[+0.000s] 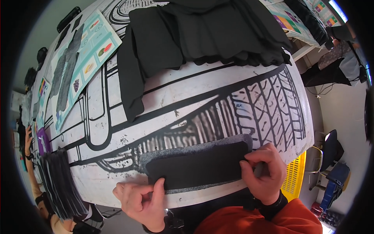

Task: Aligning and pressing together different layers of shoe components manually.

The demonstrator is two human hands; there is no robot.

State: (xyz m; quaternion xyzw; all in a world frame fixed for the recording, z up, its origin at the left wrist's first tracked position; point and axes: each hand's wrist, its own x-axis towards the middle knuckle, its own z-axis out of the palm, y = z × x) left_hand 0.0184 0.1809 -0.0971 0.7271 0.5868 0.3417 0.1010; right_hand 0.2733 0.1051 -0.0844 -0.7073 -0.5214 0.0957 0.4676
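A black, rounded rectangular fabric piece [198,165] lies over a slightly larger grey fuzzy piece [179,149] at the table's near edge. Grey shows along the far and near borders of the black one. With thumb and fingers closed, my left hand [140,201] pinches the black piece by its near left corner. At the opposite end, my right hand [267,171] grips its right edge between thumb and forefinger. Whether the fingers also take in the grey layer is hidden.
Overlapping black fabric pieces [218,35] cover the far middle of the patterned table [163,101]. A picture chart [95,62] with grey strips lies left. Dark layered pieces [60,185] hang over the left edge, near another person's arm [31,171]. A yellow crate [295,177] stands right.
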